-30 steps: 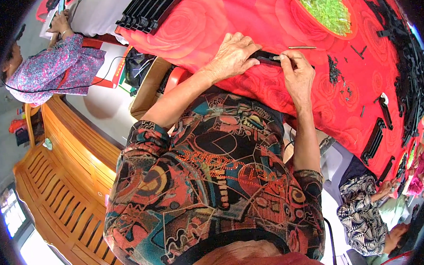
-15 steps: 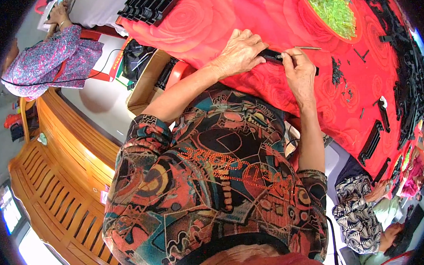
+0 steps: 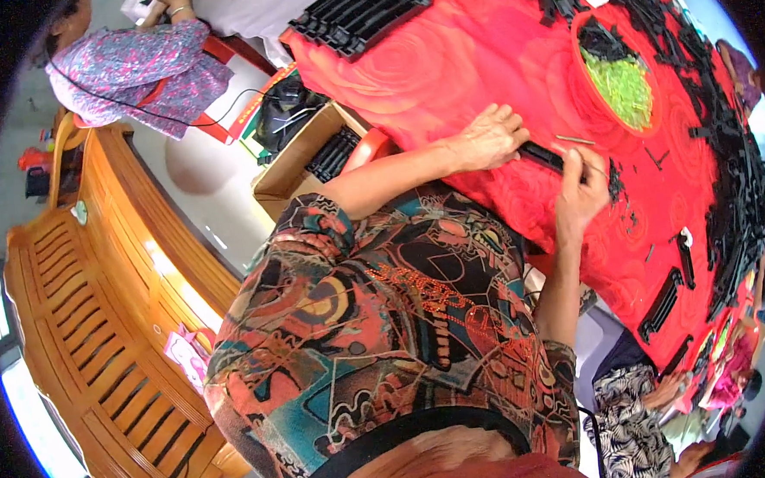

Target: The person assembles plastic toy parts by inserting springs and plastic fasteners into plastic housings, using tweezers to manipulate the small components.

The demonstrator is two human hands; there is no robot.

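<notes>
A long black plastic strip [image 3: 541,154] lies between my hands, just above the red tablecloth [image 3: 426,81]. My left hand [image 3: 491,138] is closed round its left end, with the fingers curled over it. At the strip's other end, my right hand [image 3: 583,189] makes a pinch with thumb and forefinger; whether a small piece sits between those fingertips I cannot make out. Beyond the strip, close to my right fingers, a thin stick-like rod [image 3: 575,140] rests on the cloth.
An orange-rimmed bowl [image 3: 577,60] holds bright green pieces [image 3: 619,92] and black ones. Black strips [image 3: 358,15] stand in a row far left; a heap of black parts [image 3: 733,160] lines the right. A cardboard box [image 3: 300,157], wooden bench [image 3: 102,340] and co-workers [image 3: 132,75] surround the table.
The whole view has shifted, so the table and my hands appear farther right and lower. Both hands stay at the black strip, and more of its middle shows between them.
</notes>
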